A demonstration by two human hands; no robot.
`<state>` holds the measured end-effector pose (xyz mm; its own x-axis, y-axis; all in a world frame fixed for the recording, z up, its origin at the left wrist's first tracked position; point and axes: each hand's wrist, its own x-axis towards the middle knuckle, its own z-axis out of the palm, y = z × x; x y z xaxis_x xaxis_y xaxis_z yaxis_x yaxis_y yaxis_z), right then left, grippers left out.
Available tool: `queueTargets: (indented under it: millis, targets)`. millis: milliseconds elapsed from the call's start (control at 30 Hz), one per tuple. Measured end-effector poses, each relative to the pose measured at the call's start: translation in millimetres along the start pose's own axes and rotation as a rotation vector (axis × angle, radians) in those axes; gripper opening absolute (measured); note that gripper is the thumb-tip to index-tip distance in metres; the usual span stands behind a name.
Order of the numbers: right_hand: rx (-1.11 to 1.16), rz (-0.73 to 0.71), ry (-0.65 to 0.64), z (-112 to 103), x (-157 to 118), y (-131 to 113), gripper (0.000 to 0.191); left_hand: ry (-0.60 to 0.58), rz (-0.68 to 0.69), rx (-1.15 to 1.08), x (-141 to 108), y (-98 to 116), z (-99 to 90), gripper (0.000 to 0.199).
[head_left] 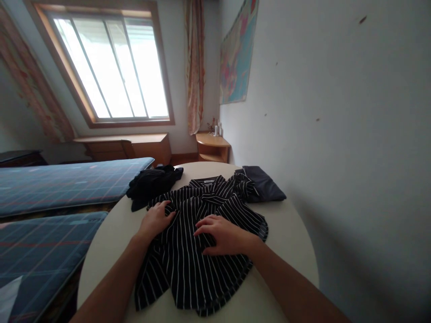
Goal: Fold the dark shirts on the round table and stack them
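Note:
A black shirt with white stripes [188,264] lies spread on a round cream table [296,251], its collar at the far end and its hem toward me. My left hand [157,220] rests on the shirt's left side near the shoulder, fingers apart and holding nothing. Over the middle of the shirt is my right hand [220,235], its fingers spread and slightly bent, with nothing in them. Whether the right palm touches the cloth I cannot tell. One striped sleeve is folded across the upper right of the shirt.
A heap of dark clothing [153,181] sits at the table's far left, and a folded dark grey garment [264,184] at the far right. Blue plaid mattresses [67,184] stand to the left. A white wall [363,148] runs along the right. Behind is a wooden corner shelf [212,141].

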<state>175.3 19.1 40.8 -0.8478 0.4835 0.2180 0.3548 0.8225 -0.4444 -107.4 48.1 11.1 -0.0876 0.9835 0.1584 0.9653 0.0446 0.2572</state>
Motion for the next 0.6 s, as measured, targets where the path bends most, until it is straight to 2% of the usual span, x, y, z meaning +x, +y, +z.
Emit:
queueTargets:
  millis: [100, 167, 233, 300, 400, 467, 600]
  targets:
    - [-0.055, 0.076, -0.041, 0.8, -2.5, 3.1, 0.064, -0.033, 0.137, -0.14, -1.0, 7.2, -1.8, 0.047]
    - [-0.066, 0.141, -0.072, -3.0, -5.7, -0.5, 0.068, -0.07, 0.232, -0.227, -4.9, 15.8, -5.3, 0.043]
    - [-0.053, 0.212, -0.103, -9.8, -9.3, -6.4, 0.06, -0.149, 0.308, -0.334, -10.3, 25.2, -10.3, 0.04]
    - [0.002, 0.281, -0.163, -17.4, -12.4, -11.2, 0.043, -0.25, 0.353, -0.466, -15.0, 32.9, -15.6, 0.043]
    - [0.079, 0.294, -0.216, -25.1, -14.2, -11.8, 0.029, -0.316, 0.312, -0.617, -16.1, 36.5, -19.5, 0.056]
    - [0.057, 0.261, -0.116, -26.7, -13.1, -7.5, 0.022, -0.228, 0.243, -0.577, -11.8, 32.2, -17.0, 0.054]
    - [-0.1, 0.242, 0.195, -28.2, -8.2, 8.5, 0.014, 0.069, 0.12, -0.246, 1.0, 14.1, -2.1, 0.04]
